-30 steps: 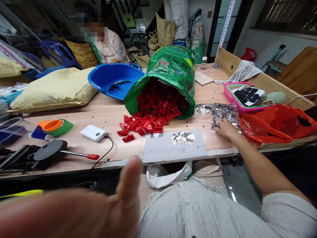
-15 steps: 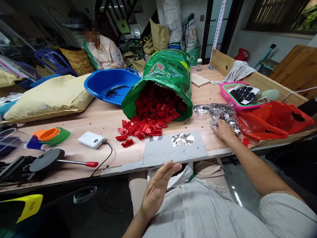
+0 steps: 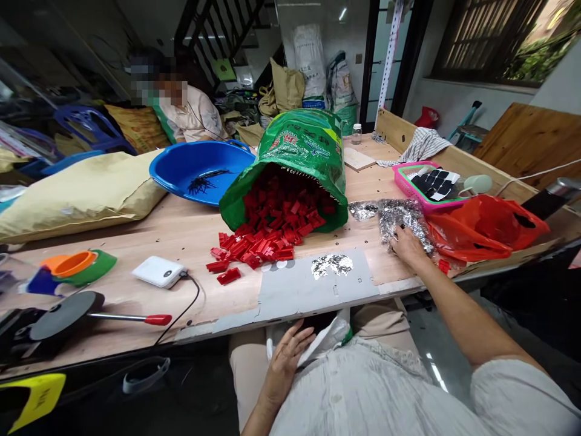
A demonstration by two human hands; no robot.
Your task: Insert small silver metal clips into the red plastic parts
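Note:
My right hand (image 3: 408,248) lies on a clear plastic bag (image 3: 394,213) full of small silvery metal pieces, its fingers curled at the bag's near side. Part of the fingertips is hidden against the plastic. Below the table's front edge, my left hand (image 3: 287,357) is over my lap with fingers stretched out, beside a white bag (image 3: 327,336). Silvery pieces (image 3: 332,265) lie loose on a grey sheet (image 3: 295,297) at the edge. Behind it, red plastic parts (image 3: 261,242) spill from a green sack (image 3: 302,142) lying on its side.
Left of the sack are a blue basin (image 3: 181,175) with dark thin pieces and a beige sack (image 3: 86,194). A white power bank (image 3: 158,271) and a red-tipped lever (image 3: 157,319) are nearer. At right are a red plastic bag (image 3: 490,227) and pink basket (image 3: 408,184). A person (image 3: 195,112) sits behind.
My left hand has dropped from just in front of the table edge to beside the white bag on my lap. My right hand stays at the plastic bag. The view has shifted slightly.

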